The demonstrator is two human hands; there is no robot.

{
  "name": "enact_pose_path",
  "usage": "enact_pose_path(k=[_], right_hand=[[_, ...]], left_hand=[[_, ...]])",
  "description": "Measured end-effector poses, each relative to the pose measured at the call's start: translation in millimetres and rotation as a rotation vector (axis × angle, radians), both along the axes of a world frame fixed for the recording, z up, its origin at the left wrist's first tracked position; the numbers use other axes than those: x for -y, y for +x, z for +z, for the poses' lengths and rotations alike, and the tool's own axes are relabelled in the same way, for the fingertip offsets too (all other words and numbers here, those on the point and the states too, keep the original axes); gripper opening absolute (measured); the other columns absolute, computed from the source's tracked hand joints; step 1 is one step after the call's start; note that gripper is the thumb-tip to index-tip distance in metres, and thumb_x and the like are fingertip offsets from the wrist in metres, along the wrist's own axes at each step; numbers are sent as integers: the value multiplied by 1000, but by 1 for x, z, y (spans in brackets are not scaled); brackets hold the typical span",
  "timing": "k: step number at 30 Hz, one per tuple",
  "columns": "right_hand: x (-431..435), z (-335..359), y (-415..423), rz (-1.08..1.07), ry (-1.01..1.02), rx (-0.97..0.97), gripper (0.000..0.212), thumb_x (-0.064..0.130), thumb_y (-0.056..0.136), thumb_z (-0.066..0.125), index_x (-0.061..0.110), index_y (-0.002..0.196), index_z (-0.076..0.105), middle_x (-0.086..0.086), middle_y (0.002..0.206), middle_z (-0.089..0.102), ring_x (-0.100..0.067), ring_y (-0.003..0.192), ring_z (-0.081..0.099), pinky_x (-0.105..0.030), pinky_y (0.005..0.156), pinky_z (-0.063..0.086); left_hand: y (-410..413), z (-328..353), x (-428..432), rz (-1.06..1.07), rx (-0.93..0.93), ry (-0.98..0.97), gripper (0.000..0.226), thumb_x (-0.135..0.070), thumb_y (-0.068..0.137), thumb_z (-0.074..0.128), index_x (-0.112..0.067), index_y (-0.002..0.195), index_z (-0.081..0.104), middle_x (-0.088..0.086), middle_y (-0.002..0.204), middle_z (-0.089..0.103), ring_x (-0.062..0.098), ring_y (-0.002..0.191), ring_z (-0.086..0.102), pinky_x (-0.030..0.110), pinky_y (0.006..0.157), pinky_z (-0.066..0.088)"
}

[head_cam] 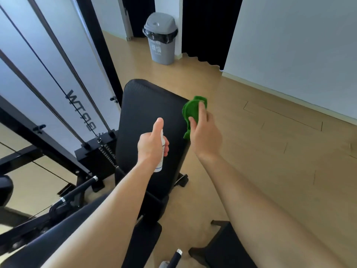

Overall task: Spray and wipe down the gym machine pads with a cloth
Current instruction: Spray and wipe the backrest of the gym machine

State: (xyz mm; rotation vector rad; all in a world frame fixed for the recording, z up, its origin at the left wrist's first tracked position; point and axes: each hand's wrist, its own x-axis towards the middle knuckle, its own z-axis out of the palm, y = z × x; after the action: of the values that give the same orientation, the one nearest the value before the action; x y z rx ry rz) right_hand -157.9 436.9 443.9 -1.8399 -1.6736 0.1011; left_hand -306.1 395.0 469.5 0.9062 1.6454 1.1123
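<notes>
A long black back pad of a weight bench runs away from me in the middle of the view. Over its near half, my left hand grips a small white spray bottle, thumb raised on top. My right hand holds a bunched green cloth at the pad's right edge, fingers spread over it. A second black seat pad lies nearer to me, partly hidden by my left forearm.
A cable machine with black frame, guide rods and weight stack stands to the left. A grey lidded bin sits at the back by a dark curtain. Wooden floor stretches to the right. Black bars and handles lie at lower left.
</notes>
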Motion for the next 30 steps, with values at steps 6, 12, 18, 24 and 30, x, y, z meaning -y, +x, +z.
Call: enact_pose_path(k=[6,12,18,24,30], right_hand=[[61,-44,75,-127,-225,-550,37,35,106,47,21,139,54,2,118,62,-21,106,61,-37,92,52],[82,-53,106,-93,-408,-785,42,37,105,48,27,146,47,-1,123,58,-24,100,65,-37,60,62],[78,-54,107,-2,-374,-860,37,37,105,47,27,141,50,-2,118,60,-19,90,66,-27,49,56],[75,-51,87,13,-298,-931,35,36,105,47,27,139,51,-1,119,62,-22,92,69,-26,47,54],[53,-38,44,5,0,-910,40,29,107,43,22,146,46,8,137,57,-13,124,55,-24,106,41]], left_hand=[[67,-19,25,73,-34,38,68,-62,103,47,-5,68,61,8,61,59,20,60,56,32,68,49],[102,-44,29,156,-192,38,73,-68,91,41,-3,65,61,3,56,56,20,58,53,41,68,55],[104,-74,46,143,-365,11,88,-71,74,31,10,76,64,20,71,69,23,62,54,44,67,56],[81,-114,79,148,-428,-61,90,-73,79,31,10,81,66,22,80,72,38,79,68,44,73,55],[50,-125,96,162,-417,-116,83,-69,83,34,7,75,66,17,74,73,34,76,67,42,75,54]])
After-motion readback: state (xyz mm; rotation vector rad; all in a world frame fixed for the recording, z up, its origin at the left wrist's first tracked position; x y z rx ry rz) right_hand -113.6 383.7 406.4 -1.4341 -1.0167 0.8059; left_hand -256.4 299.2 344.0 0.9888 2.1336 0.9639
